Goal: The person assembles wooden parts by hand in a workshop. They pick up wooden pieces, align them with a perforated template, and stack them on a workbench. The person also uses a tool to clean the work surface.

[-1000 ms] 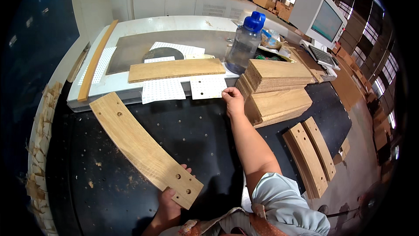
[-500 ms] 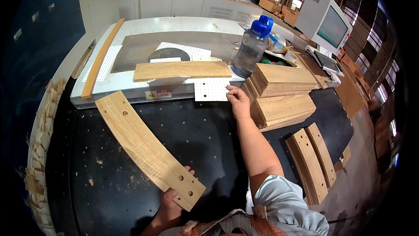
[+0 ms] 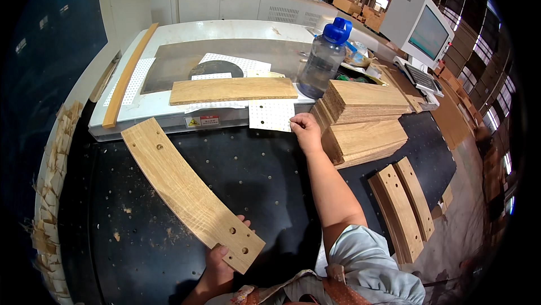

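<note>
My left hand (image 3: pixel 218 261) grips the lower end of a curved wooden board (image 3: pixel 189 189), thumb on top and fingertips showing past its far edge. The board slants over the black table and has several drilled holes near both ends. At the lower right corner of a white sheet with rows of small dots (image 3: pixel 270 116), my right hand (image 3: pixel 305 130) is closed in a pinch. That sheet hangs over the front edge of the white machine bed, partly beneath a flat wooden board (image 3: pixel 234 91). Whether something tiny sits between the right fingertips is too small to tell.
Stacked wooden blocks (image 3: pixel 366 119) stand just right of my right forearm, with a blue-capped water bottle (image 3: pixel 324 60) behind them. Drilled curved boards (image 3: pixel 397 212) lie at the right. A long wooden strip (image 3: pixel 131 74) rests at the left. A monitor (image 3: pixel 422 29) stands far right.
My right fingertips have moved slightly down the sheet's right edge to its lower corner. My left hand and the curved board stay practically still.
</note>
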Demonstrator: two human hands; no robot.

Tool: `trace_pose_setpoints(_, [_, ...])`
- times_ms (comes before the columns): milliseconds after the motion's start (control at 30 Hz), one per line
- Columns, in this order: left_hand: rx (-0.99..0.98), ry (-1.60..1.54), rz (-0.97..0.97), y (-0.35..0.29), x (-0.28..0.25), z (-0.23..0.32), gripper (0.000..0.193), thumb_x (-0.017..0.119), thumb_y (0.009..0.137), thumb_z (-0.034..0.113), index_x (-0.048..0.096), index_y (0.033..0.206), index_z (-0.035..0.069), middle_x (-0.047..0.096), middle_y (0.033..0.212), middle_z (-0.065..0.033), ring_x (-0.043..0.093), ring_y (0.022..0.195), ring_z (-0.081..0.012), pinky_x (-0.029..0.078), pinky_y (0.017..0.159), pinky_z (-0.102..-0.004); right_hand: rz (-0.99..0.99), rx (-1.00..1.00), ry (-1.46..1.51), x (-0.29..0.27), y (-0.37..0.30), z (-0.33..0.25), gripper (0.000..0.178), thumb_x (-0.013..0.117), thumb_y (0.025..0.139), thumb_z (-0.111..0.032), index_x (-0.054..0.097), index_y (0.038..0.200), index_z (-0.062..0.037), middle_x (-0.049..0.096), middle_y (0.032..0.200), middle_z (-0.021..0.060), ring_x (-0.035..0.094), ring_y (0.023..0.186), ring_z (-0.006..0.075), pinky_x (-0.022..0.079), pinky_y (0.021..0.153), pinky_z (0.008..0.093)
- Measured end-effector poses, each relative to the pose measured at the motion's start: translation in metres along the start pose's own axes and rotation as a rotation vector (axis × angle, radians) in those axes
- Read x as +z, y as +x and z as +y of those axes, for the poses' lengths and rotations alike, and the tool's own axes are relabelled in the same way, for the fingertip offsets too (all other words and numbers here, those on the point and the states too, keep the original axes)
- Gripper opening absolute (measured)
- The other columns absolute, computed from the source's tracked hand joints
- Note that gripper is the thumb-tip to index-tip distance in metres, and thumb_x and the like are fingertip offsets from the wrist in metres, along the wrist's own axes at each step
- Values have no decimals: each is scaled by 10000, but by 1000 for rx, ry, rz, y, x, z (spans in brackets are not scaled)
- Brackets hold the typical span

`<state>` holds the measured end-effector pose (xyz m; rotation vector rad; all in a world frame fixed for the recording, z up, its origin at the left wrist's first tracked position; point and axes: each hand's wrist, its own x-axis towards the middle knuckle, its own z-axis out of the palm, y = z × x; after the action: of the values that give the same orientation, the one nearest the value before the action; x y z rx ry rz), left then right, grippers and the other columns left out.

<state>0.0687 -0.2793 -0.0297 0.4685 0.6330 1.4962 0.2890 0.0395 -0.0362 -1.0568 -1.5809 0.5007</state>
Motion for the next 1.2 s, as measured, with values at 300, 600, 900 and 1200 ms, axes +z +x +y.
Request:
trace_pose_setpoints(300, [13,-99,-35,3,-10,-8,868,613,642,354,314,1378,5,440,1334,-179,463,1219,-315,413,1000,-499,-8,-109,-154,1,1,-5,87,662,722,40,619,777,-11,567,906,92,567,868,229,466,782,300])
trace_pose_setpoints(600, [9,-83,-36,3,-9,-6,875,606,642,367,306,1381,7,440,1331,-177,464,1216,-312,413,1002,-497,26,-13,93,4,0,17,83,616,790,48,595,834,-19,619,960,70,583,891,173,465,810,280])
trace_pose_setpoints(900, [-1,-63,-13,2,-6,-4,878,599,645,379,302,1382,5,436,1331,-188,469,1208,-318,415,999,-497,14,124,349,4,-3,9,74,603,826,28,587,873,-26,621,1023,70,571,921,150,451,843,265])
trace_pose_setpoints(1200, [-10,-71,-13,1,-5,-2,875,607,642,369,310,1379,2,436,1332,-194,471,1205,-329,410,1003,-501,-92,-493,-439,-2,5,-20,99,587,763,35,543,823,-30,593,1098,143,528,1126,361,448,921,407])
